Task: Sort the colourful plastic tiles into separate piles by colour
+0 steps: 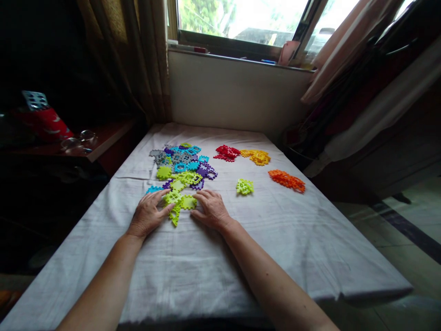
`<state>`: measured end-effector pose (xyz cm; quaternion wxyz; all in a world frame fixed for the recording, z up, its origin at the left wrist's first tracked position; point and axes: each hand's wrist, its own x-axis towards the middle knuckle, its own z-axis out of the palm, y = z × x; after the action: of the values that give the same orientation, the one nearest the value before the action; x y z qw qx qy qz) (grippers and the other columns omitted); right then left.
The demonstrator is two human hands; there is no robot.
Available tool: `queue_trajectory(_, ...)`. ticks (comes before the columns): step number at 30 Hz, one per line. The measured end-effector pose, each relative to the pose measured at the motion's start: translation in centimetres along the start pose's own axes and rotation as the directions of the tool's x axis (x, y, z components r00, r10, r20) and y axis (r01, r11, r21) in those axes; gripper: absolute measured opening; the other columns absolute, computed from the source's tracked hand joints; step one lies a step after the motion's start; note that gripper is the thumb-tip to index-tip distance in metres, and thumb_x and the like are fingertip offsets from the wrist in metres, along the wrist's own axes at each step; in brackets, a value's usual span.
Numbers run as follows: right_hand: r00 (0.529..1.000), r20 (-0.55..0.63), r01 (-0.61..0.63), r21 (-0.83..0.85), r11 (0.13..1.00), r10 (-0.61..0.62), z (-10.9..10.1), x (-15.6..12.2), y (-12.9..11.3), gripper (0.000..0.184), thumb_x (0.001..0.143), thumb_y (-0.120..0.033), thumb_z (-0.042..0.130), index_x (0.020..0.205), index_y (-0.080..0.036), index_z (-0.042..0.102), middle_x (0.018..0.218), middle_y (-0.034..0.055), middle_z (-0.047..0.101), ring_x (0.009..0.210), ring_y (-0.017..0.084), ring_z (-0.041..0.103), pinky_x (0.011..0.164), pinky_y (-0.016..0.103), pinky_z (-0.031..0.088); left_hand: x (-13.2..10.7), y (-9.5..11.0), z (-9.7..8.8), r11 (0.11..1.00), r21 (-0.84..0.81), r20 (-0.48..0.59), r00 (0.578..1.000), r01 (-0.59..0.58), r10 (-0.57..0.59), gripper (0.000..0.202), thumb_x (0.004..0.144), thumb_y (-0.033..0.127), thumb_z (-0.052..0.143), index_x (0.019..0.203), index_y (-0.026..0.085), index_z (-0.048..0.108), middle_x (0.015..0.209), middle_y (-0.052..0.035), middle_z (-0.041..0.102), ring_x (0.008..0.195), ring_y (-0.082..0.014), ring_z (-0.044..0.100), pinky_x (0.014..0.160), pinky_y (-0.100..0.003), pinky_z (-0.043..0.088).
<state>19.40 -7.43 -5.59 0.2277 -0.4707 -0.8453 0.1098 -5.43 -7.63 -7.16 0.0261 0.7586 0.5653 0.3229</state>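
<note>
Lime-green toothed pieces (pixel 188 202) are lying between two hands, just left of and below the frame's centre. The left hand (pixel 149 212) is resting open, thumb and fingers parted, touching their left side; the right hand (pixel 212 209) is resting likewise at their right edge. One triangular piece (pixel 175 217) is pointing toward the bottom, its long axis running nearly vertical. A multicoloured heap (pixel 182 158) is crowding the space directly above; red pieces (pixel 227 152), yellow pieces (pixel 259 157) and orange pieces (pixel 286 180) are lying farther right.
</note>
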Motion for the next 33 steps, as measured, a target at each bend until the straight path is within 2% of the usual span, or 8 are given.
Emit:
queue_trajectory(5,0.999,-0.033,-0.034,0.002,0.999,0.034,-0.2,-0.2,0.5,0.038,0.083,-0.035,0.071,0.119,-0.023,0.068,0.12,0.0071,0.07,0.115,0.026,0.058,0.099,0.041,0.041,0.0,0.0,-0.3,1.0,-0.015,-0.006,1.0,0.014,-0.014,0.057,0.087,0.065,0.05,0.123,0.022,0.063,0.119,-0.0079,0.071,0.111,-0.0253,0.065,0.103,-0.041,0.048)
queue_trajectory(9,0.966,-0.216,-0.148,-0.025,0.989,0.139,-1.9,-1.1,3.2,0.037,0.084,-0.035,0.068,0.119,-0.024,0.068,0.118,0.0076,0.071,0.112,0.025,0.059,0.098,0.039,0.04,0.0,0.1,-0.6,0.999,-0.022,-0.013,0.999,0.043,-0.043,0.058,0.086,0.066,0.052,0.124,0.023,0.062,0.121,-0.0073,0.071,0.113,-0.0255,0.065,0.103,-0.039,0.049)
queue_trajectory(13,0.808,-0.446,-0.457,-0.058,0.888,0.386,-4.3,-2.5,7.4,0.037,0.084,-0.036,0.066,0.119,-0.021,0.068,0.118,0.0107,0.07,0.109,0.027,0.057,0.096,0.039,0.038,0.0,0.4,-0.7,0.997,-0.032,-0.02,0.998,0.064,-0.065,0.058,0.085,0.066,0.052,0.125,0.025,0.062,0.124,-0.006,0.07,0.115,-0.0257,0.065,0.103,-0.039,0.049)
queue_trajectory(16,0.68,-0.509,-0.635,-0.049,0.771,0.528,-5.3,-3.4,9.7,0.037,0.084,-0.037,0.065,0.118,-0.02,0.069,0.114,0.0119,0.069,0.106,0.028,0.056,0.091,0.039,0.038,-0.1,0.6,-0.6,0.998,-0.032,-0.031,0.998,0.052,-0.053,0.057,0.086,0.065,0.052,0.126,0.025,0.061,0.125,-0.0056,0.07,0.115,-0.0256,0.065,0.103,-0.039,0.049)
queue_trajectory(20,0.635,-0.495,-0.704,-0.052,0.709,0.594,-5.2,-3.7,10.7,0.039,0.084,-0.038,0.065,0.119,-0.021,0.069,0.114,0.0122,0.068,0.107,0.029,0.055,0.09,0.04,0.038,-0.2,0.9,-0.5,0.999,-0.023,-0.049,0.998,0.032,-0.033,0.056,0.086,0.063,0.053,0.127,0.025,0.06,0.125,-0.0059,0.069,0.114,-0.0251,0.065,0.102,-0.039,0.05)
queue_trajectory(25,0.658,-0.543,-0.634,-0.024,0.773,0.522,-4.9,-3.3,9.3,0.034,0.084,-0.033,0.065,0.115,-0.02,0.07,0.124,0.0122,0.066,0.116,0.03,0.053,0.097,0.043,0.038,-0.4,1.8,0.0,0.999,-0.045,-0.04,0.999,-0.007,0.005,0.056,0.087,0.061,0.055,0.129,0.024,0.058,0.125,-0.0065,0.069,0.116,-0.0248,0.064,0.103,-0.039,0.049)
queue_trajectory(30,0.878,-0.399,-0.266,0.05,0.963,0.263,-3.3,-2.0,5.2,0.026,0.086,-0.031,0.062,0.108,-0.021,0.072,0.111,0.0094,0.073,0.107,0.025,0.062,0.098,0.039,0.044,-0.4,3.3,0.9,0.995,-0.057,-0.042,0.996,-0.082,0.08,0.052,0.088,0.055,0.057,0.13,0.025,0.057,0.125,-0.0073,0.069,0.115,-0.0251,0.064,0.104,-0.041,0.049)
queue_trajectory(33,0.956,-0.219,-0.151,0.2,0.968,0.194,-1.7,-1.3,2.6,0.029,0.085,-0.035,0.066,0.112,-0.024,0.07,0.103,0.0054,0.076,0.096,0.021,0.068,0.092,0.035,0.05,-0.4,4.0,1.4,0.99,-0.07,-0.037,0.992,-0.124,0.122,0.053,0.088,0.051,0.059,0.133,0.025,0.054,0.126,-0.0084,0.068,0.116,-0.0255,0.064,0.105,-0.042,0.048)
